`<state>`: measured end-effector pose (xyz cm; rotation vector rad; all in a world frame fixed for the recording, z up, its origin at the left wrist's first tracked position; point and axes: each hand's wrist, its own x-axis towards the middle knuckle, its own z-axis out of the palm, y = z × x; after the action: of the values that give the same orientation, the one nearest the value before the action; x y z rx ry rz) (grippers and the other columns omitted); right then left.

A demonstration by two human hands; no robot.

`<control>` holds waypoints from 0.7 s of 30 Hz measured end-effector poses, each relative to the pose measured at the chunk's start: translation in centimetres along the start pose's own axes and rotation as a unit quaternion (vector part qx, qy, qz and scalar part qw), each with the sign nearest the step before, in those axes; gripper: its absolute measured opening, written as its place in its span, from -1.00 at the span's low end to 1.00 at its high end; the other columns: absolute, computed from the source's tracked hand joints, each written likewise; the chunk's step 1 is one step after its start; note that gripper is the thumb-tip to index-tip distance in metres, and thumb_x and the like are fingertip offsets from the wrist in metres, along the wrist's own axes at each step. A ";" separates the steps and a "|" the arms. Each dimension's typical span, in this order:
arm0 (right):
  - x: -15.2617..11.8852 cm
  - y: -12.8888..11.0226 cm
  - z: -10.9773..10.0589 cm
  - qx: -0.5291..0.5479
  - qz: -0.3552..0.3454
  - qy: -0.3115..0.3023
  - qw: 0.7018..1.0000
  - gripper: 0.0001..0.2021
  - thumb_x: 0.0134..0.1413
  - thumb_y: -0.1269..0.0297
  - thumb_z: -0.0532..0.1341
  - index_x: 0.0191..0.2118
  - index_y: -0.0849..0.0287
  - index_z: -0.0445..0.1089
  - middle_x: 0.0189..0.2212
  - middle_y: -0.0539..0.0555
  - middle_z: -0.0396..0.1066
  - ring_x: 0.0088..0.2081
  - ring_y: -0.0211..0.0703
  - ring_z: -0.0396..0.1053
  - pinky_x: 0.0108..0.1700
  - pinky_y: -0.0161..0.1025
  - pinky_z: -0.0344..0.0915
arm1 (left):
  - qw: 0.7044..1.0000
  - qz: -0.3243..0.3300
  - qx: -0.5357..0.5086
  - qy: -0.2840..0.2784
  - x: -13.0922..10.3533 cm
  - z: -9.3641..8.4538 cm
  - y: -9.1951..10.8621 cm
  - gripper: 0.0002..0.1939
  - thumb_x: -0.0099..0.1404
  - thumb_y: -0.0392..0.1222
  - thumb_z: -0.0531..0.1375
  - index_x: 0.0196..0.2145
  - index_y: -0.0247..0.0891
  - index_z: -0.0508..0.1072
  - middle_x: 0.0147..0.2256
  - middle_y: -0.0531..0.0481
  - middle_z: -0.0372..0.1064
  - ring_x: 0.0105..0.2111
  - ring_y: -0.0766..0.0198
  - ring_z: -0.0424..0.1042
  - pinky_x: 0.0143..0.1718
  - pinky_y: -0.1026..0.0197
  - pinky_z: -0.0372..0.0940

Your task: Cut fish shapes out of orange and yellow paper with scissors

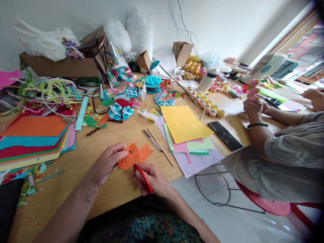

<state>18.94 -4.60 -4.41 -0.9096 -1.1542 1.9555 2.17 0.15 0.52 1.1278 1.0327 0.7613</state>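
Note:
My left hand [111,161] pinches a piece of orange paper [131,156] that has fish outlines drawn on it in dark line. In my right hand [152,177] is a pair of red-handled scissors [145,180], their blades at the lower edge of the orange paper. A slit in the paper shows near the blades, and its right part sticks out as a separate flap. Just beyond my hands lie a pen [152,140] and a thin wooden stick [161,147]. To the right, yellow paper [186,121] with pencilled fish rests on sheets of purple paper [199,162] and green paper.
A stack of coloured paper [35,126] and paper scraps [30,182] are at left. Fish decorations [124,103], glue bottles [150,116] and pipe cleaners [53,91] cover the back. A black phone [225,135] lies near the right edge, where another person's hands [254,108] hold pink pieces.

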 end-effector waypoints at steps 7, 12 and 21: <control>-0.2 -0.4 0.0 -0.003 0.010 -0.019 1.000 -0.49 -0.04 -0.20 0.19 -0.33 0.25 0.35 -0.70 -0.11 0.23 -0.72 -0.39 0.18 -0.70 -0.45 0.00 | 1.000 -0.017 -0.016 -0.011 0.0 -0.1 -0.3 -0.83 0.11 -0.09 0.19 -0.50 -0.24 0.36 -0.56 0.14 0.18 -0.55 0.37 0.13 -0.50 0.32 0.09; -0.3 -0.5 0.0 -0.007 0.015 -0.018 1.000 -0.51 -0.03 -0.19 0.19 -0.32 0.25 0.36 -0.70 -0.11 0.22 -0.70 -0.39 0.18 -0.68 -0.45 0.02 | 1.000 -0.013 -0.009 -0.008 -0.1 0.1 -0.2 -0.85 0.10 -0.10 0.20 -0.49 -0.23 0.40 -0.56 0.12 0.26 -0.56 0.34 0.22 -0.51 0.30 0.14; -0.4 -0.5 0.0 -0.006 0.014 -0.020 1.000 -0.50 -0.01 -0.18 0.18 -0.30 0.26 0.38 -0.71 -0.11 0.22 -0.71 -0.39 0.17 -0.69 -0.45 0.00 | 1.000 -0.016 -0.002 -0.007 -0.2 0.1 -0.2 -0.84 0.09 -0.09 0.20 -0.50 -0.24 0.40 -0.57 0.11 0.29 -0.57 0.34 0.25 -0.52 0.30 0.18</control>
<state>19.25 -4.72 -3.91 -0.9012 -1.1833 1.9982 2.17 -0.07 0.39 1.1080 1.0355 0.7288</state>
